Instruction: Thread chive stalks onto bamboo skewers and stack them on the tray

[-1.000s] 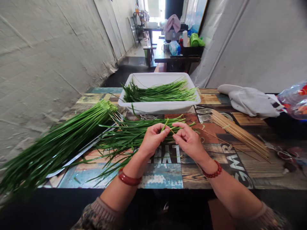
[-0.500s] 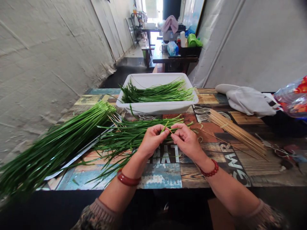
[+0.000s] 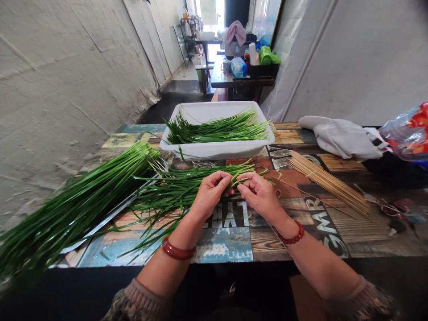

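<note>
My left hand point(image 3: 214, 189) is closed, its thumb and fingers pinching the pale end of a garlic chive stalk. Opposite it, my right hand point(image 3: 259, 194) grips a thin bamboo skewer point(image 3: 277, 235), whose shaft shows below the palm beside the wrist. The skewer's tip meets the stalk between my fingertips; whether it has pierced it I cannot tell. Beneath both hands lies a loose spread of garlic chives point(image 3: 167, 191) on the patterned table point(image 3: 224, 249). A large bunch of chives point(image 3: 90, 200) rests at the left, partly over a long metal blade-like strip point(image 3: 110, 220).
A white plastic tub point(image 3: 214, 150) holding more chives stands at the table's far edge. To the right lie a bundle of bamboo skewers point(image 3: 329, 185), a pale cap point(image 3: 344, 138), keys point(image 3: 396, 227) and a clear bag with red contents point(image 3: 409, 133). Walls flank both sides.
My left fingers have shifted slightly along the chive stalk, and its upright tip no longer sticks up between them. The view has drifted a little. My right hand keeps its grip.
</note>
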Demonstrator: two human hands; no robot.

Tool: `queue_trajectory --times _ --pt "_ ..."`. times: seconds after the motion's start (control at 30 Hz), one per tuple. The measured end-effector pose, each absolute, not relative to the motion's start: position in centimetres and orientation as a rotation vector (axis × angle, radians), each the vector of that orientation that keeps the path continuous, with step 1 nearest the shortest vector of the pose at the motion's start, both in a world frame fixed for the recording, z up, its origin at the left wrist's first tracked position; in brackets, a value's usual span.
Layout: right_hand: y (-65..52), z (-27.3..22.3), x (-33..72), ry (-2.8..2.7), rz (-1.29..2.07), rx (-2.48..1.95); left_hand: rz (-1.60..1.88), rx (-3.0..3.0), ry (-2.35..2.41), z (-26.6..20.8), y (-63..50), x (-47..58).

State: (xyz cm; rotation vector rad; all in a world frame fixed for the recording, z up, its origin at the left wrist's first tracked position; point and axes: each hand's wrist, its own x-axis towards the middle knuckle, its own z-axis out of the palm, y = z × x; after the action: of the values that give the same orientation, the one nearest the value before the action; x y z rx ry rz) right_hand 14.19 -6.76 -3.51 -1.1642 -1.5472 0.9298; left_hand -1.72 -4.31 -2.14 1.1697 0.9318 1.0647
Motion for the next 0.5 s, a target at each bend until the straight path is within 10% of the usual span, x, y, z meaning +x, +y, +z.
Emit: queue_trajectory --times 0.5 --pt "-6.96 -3.24 14.35 -1.606 0.87 -1.169 1.131 1.246 1.021 -2.32 -4.37 -1.72"
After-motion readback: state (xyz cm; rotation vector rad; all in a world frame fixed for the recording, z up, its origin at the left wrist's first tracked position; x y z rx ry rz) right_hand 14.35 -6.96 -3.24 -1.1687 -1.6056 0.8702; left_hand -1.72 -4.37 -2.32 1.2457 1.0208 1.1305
